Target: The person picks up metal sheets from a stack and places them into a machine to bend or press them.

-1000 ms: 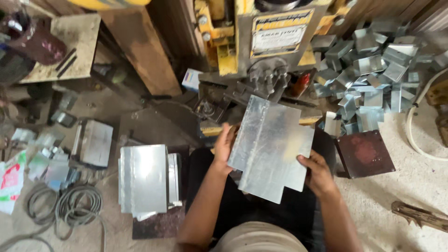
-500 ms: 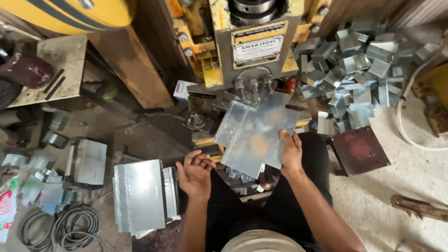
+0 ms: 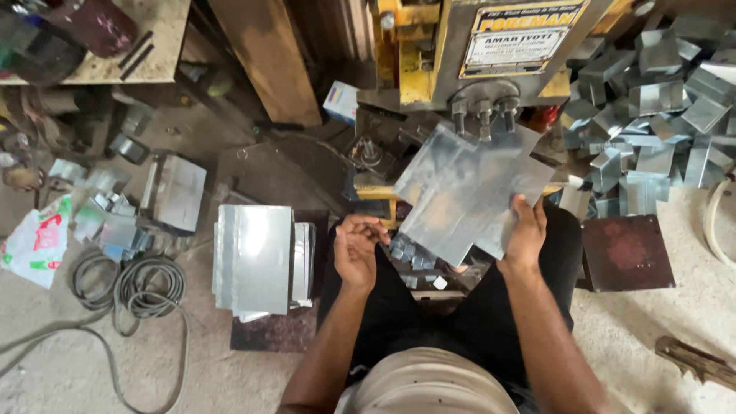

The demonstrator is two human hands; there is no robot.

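Observation:
My right hand [image 3: 525, 234] grips the near edge of a flat, notched sheet of shiny metal [image 3: 468, 188] and holds it up against the base of the yellow and grey press machine [image 3: 475, 54]. My left hand [image 3: 356, 249] hovers apart from the sheet, palm up with fingers curled and nothing in it, above my lap. Small metal offcuts [image 3: 410, 253] lie under the sheet, between my hands. A stack of flat metal sheets [image 3: 257, 257] rests on the floor just left of my left hand.
A heap of bent metal pieces [image 3: 652, 100] fills the right side. A dark square plate [image 3: 625, 253] lies by my right knee. At the left sit coiled cable [image 3: 130, 284], another sheet stack [image 3: 176, 192], scraps, a plastic bag [image 3: 34, 241] and a wooden bench [image 3: 146, 46].
My left hand has let go of the sheet and drawn back toward my lap. My right hand alone has pushed the sheet forward to the press.

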